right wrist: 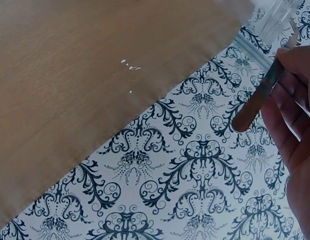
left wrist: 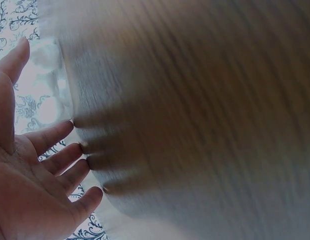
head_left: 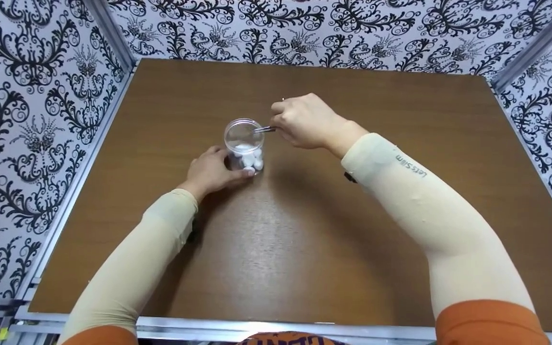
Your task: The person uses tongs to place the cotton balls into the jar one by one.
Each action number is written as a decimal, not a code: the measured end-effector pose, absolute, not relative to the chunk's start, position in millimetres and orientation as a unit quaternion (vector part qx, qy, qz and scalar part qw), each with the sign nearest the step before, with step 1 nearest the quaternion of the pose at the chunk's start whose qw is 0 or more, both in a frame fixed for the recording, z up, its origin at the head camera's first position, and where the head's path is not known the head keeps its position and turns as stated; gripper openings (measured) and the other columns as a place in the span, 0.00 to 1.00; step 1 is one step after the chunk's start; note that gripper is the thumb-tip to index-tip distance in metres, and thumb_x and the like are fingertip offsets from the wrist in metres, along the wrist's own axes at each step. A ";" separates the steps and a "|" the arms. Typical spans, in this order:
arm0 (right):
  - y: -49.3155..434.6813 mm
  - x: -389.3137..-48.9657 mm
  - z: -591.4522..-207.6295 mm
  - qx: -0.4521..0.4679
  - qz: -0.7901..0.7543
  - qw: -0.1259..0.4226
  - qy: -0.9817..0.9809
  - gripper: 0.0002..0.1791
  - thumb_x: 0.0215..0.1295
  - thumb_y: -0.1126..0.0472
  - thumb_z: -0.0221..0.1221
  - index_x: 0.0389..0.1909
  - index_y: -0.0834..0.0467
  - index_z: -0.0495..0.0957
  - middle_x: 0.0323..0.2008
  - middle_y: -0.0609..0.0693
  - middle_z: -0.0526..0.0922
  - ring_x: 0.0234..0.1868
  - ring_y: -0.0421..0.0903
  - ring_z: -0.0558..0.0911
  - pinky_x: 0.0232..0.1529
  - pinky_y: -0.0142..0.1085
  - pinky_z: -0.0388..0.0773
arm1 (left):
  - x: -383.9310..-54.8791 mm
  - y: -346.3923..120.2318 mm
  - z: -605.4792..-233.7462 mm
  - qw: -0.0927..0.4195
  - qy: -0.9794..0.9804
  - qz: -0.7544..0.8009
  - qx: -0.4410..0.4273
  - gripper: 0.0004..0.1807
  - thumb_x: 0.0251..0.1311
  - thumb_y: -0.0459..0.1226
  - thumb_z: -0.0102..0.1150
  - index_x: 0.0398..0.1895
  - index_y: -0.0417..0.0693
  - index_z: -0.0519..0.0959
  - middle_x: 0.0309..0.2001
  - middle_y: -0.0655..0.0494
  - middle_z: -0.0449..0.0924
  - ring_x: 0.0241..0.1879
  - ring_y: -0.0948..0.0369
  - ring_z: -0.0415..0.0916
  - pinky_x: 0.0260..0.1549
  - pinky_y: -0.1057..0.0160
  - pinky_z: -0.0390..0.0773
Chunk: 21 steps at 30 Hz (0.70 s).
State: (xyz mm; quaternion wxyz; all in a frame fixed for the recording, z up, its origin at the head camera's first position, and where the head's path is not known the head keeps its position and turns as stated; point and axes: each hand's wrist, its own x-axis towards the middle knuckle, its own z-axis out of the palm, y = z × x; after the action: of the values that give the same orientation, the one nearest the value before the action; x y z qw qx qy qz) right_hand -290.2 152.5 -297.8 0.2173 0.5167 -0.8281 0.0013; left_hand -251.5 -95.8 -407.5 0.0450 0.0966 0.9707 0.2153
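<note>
A clear round jar (head_left: 228, 139) stands left of the table's middle with several white cotton balls (head_left: 252, 160) in its lower part. My left hand (head_left: 214, 171) holds the jar low on its side, the thumb on the near side and the fingers round the far left. In the left wrist view, the fingertips (left wrist: 81, 149) reach down close to the table top beside the jar. My right hand (head_left: 307, 120) pinches metal tweezers (right wrist: 259, 100) to the right of the jar. The tweezers' tips overlap the jar's mouth in the head view.
The brown wooden table (head_left: 352, 268) has a metal frame edge (head_left: 199, 326) along the near side. Black-and-white patterned walls (head_left: 281, 33) close it in at the back, left and right. Small white marks (right wrist: 131, 66) show on the wood in the right wrist view.
</note>
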 end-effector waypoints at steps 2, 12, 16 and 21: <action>152.2 -289.3 -297.3 0.517 -0.002 0.218 -0.828 0.07 0.53 0.64 0.53 0.22 0.55 0.79 0.22 0.47 0.68 0.19 0.49 0.70 0.15 0.44 0.67 | -250.9 -96.1 -407.2 0.044 0.971 0.218 0.094 0.48 0.38 0.72 0.55 0.59 0.52 0.71 0.58 0.49 0.66 0.58 0.50 0.63 0.54 0.44 0.57; 180.9 -282.4 -295.9 0.500 0.020 0.226 -0.836 0.08 0.57 0.62 0.55 0.31 0.54 0.82 0.24 0.46 0.70 0.19 0.45 0.69 0.16 0.40 0.67 | -250.8 -96.8 -407.2 0.043 0.969 0.226 0.093 0.47 0.38 0.71 0.56 0.59 0.52 0.71 0.58 0.49 0.66 0.56 0.50 0.64 0.53 0.45 0.58; 208.9 -281.8 -306.9 0.482 0.031 0.224 -0.847 0.06 0.57 0.60 0.57 0.30 0.54 0.83 0.22 0.45 0.68 0.18 0.44 0.68 0.15 0.40 0.66 | -251.9 -96.5 -407.0 0.039 0.969 0.226 0.092 0.46 0.38 0.71 0.56 0.57 0.52 0.72 0.58 0.50 0.67 0.56 0.51 0.64 0.53 0.45 0.58; 241.4 -280.4 -332.4 0.450 0.021 0.198 -0.870 0.05 0.56 0.59 0.58 0.30 0.54 0.82 0.22 0.45 0.68 0.17 0.44 0.68 0.15 0.42 0.67 | -251.0 -96.8 -408.3 0.042 0.969 0.225 0.096 0.47 0.38 0.71 0.56 0.58 0.52 0.71 0.57 0.50 0.67 0.56 0.51 0.64 0.53 0.44 0.58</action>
State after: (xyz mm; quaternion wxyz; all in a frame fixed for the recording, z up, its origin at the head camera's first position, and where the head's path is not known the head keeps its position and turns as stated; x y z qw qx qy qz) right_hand -280.4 241.4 -332.4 0.1979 0.4503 -0.8704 0.0214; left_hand -251.0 -96.8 -408.3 0.0418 0.0960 0.9687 0.2251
